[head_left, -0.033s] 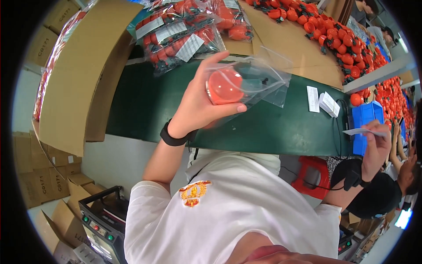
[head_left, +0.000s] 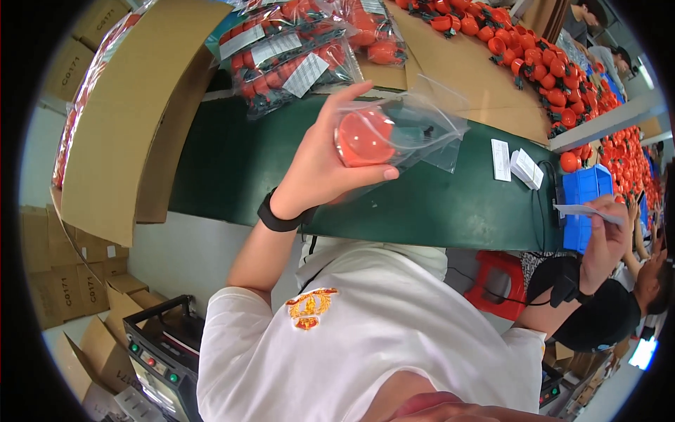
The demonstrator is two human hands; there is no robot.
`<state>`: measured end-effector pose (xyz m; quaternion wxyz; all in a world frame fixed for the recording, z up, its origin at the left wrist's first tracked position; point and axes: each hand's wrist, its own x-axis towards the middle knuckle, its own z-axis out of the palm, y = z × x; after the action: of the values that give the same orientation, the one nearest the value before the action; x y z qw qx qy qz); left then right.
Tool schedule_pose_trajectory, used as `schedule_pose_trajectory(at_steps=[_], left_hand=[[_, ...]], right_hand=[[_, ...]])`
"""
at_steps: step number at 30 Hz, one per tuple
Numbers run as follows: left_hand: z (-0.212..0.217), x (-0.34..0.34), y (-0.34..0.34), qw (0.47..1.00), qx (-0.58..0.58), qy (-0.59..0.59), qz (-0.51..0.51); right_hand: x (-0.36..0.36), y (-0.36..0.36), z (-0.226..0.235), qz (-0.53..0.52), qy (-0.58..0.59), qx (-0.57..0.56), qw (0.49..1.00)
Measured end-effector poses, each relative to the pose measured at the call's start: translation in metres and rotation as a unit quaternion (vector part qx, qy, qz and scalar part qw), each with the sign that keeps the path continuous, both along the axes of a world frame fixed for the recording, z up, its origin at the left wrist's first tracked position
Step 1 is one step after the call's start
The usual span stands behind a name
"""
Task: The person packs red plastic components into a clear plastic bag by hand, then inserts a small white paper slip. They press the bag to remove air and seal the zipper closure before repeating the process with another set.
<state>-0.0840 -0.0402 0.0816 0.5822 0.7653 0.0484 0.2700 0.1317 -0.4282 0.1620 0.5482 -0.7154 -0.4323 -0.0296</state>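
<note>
The left hand (head_left: 313, 169), at the middle of the frame, is clamped around a clear plastic zip bag (head_left: 415, 133) with a glossy red rounded piece (head_left: 367, 136) inside. The bag's long axis runs sideways, and its loose end points to the right. At the right side, the right hand (head_left: 601, 250) pinches a thin white paper slip (head_left: 587, 210), almost edge-on, its free end pointing left.

Just behind this slip is a blue plastic bin (head_left: 587, 184). White paper cards (head_left: 526, 169) lie between the two hands. Filled clear bags (head_left: 281, 60) stand above the left hand, and a tall brown cardboard box (head_left: 133, 126) closes the left side. The green tabletop (head_left: 436, 211) stretches below the bag to its front edge.
</note>
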Motion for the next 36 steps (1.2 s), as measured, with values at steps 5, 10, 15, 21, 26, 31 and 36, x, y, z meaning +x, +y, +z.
schedule_pose_trajectory(at_steps=[5, 10, 15, 21, 26, 31, 36], left_hand=[[0.008, 0.006, -0.012, 0.997, 0.068, -0.003, -0.022], [0.003, 0.009, -0.018, 0.997, 0.055, -0.019, -0.057], [0.004, 0.01, -0.023, 0.998, 0.038, 0.001, -0.059], [0.007, 0.014, -0.027, 0.997, 0.056, 0.008, -0.053], [-0.002, 0.016, -0.024, 0.996, 0.068, -0.033, -0.053], [-0.006, 0.016, -0.018, 0.995, 0.088, -0.042, -0.038], [-0.008, 0.021, -0.01, 0.996, 0.066, -0.035, -0.049]], right_hand=[[-0.024, 0.03, 0.033, 0.036, -0.086, 0.018, 0.996], [-0.047, 0.101, 0.041, 0.073, -0.127, 0.053, 0.988], [-0.048, 0.141, 0.048, 0.105, -0.164, -0.076, 0.978], [-0.047, 0.185, 0.029, 0.213, -0.109, -0.153, 0.959], [-0.05, 0.198, 0.028, 0.303, 0.207, -0.187, 0.911], [-0.053, 0.206, 0.016, 0.319, 0.132, -0.147, 0.927], [-0.047, 0.218, 0.034, 0.328, 0.038, -0.273, 0.904]])
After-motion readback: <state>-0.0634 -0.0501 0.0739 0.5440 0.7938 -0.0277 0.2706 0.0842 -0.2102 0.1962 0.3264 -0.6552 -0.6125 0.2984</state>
